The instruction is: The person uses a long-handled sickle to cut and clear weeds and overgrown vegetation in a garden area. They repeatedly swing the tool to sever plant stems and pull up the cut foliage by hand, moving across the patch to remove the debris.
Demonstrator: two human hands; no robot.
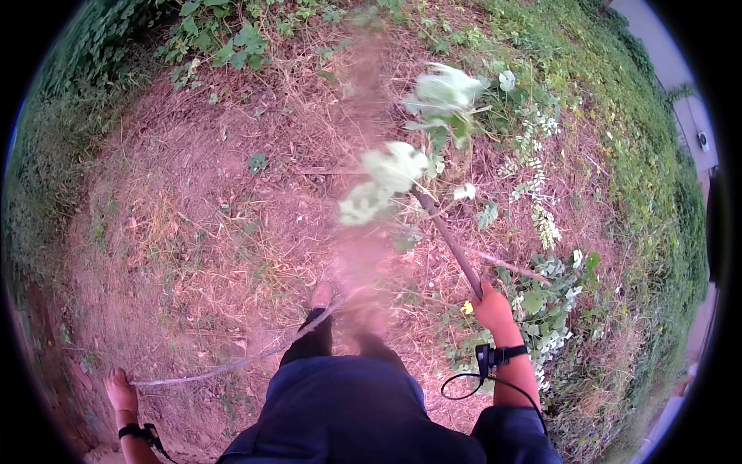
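Observation:
My right hand [492, 308] grips the lower end of a brown woody branch [448, 240] that rises up and to the left, carrying pale green leaves [394, 168] blurred by motion. My left hand [120, 389] at the lower left is closed on the end of a long thin grey stick [232, 362] that stretches right across the ground toward my foot [321, 295]. Both wrists wear dark straps, and a black cord loops from the right one. My dark trousers fill the bottom centre.
Dry reddish grass and straw [201, 209] cover the ground ahead. Leafy green plants [541, 294] crowd the right side, and thick green growth [649, 155] runs along the right and top edges. A pale paved strip [692, 116] shows at far right.

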